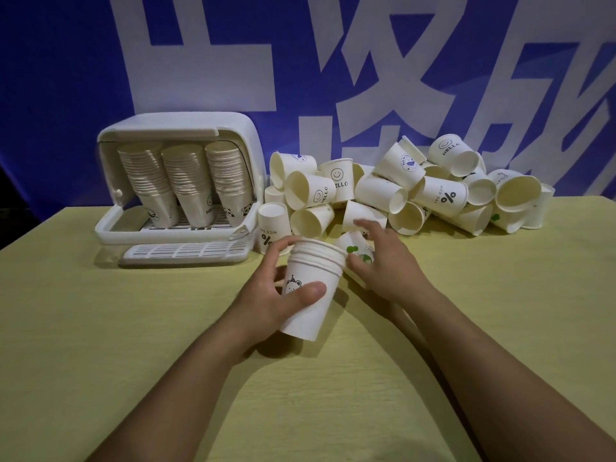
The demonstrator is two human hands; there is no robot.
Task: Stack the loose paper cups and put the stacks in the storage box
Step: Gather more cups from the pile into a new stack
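Closest to me there's a big bare stretch of yellow tabletop (100, 345), so plenty of elbow room on the near side and nothing to knock over.

Left hand (276, 301) has its grip wrapped around a short stack of nested cups (311, 288), thumb across the front by the little bear print, stack tipped a bit and held just above the tabletop. Right hand (383, 265) is just beside it, fingers loosely spread over a cup with green spots (355, 250) lying at the front of the pile. Fingertips look like they're touching it, but I can't tell if the grip has actually closed on it yet.

So I'd say we're mid-stacking: next move is to get that cup, turn it mouth-up and drop it into the stack. Rims need to line up or it'll jam.

Behind that is the loose cup pile (416, 191), jumbled and leaning on each other, running toward the right back edge of the tabletop, so a careless pull could roll some off.

Back left, the storage box (233, 135) sits open with three tall stacks (186, 185) inside already. Room to the right of them looks tight. A slatted tray (183, 253) lies in front of it.
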